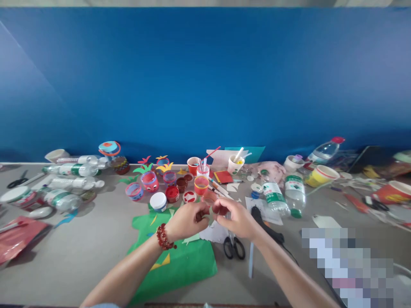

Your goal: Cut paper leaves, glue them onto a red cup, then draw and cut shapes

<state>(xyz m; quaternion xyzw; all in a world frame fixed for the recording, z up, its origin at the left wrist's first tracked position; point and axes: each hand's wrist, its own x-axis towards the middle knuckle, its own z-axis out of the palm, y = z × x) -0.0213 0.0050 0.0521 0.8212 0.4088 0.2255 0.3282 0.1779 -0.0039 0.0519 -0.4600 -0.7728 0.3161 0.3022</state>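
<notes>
My left hand (188, 220) and right hand (236, 218) meet above the middle of the worktop (80, 256), fingertips pinched together on a small pale paper piece (210, 215) that they hold between them. The piece is mostly hidden by my fingers, so I cannot tell its shape. A red bead bracelet (164, 237) sits on my left wrist.

Right under my hands lies a green sheet (180, 265) with yellow scraps on it, and a white scrap (215, 234) lies at its upper right edge. Scissors (234, 247) with black handles lie just beside that, below my right hand. A black glue gun (266, 226) lies to the right of my right wrist, its cord running off toward the near edge.

Just beyond my hands stands a cluster of small pots: a white-lidded jar (158, 201), a red pot (172, 193), an orange-rimmed cup (201, 185) and a red-and-blue cup (149, 181) with paper leaves. Behind them a paper cup (235, 164) holds sticks.

To the right, two clear bottles (276, 199) with green labels lie on their sides, and a yellow bowl (321, 175) stands further off. A bottle with a red cap (326, 149) leans near the blue wall (205, 77).

On the left, several more bottles (73, 184) lie in a row, well apart from my hands, with a red packet (16, 239) near the left edge.
</notes>
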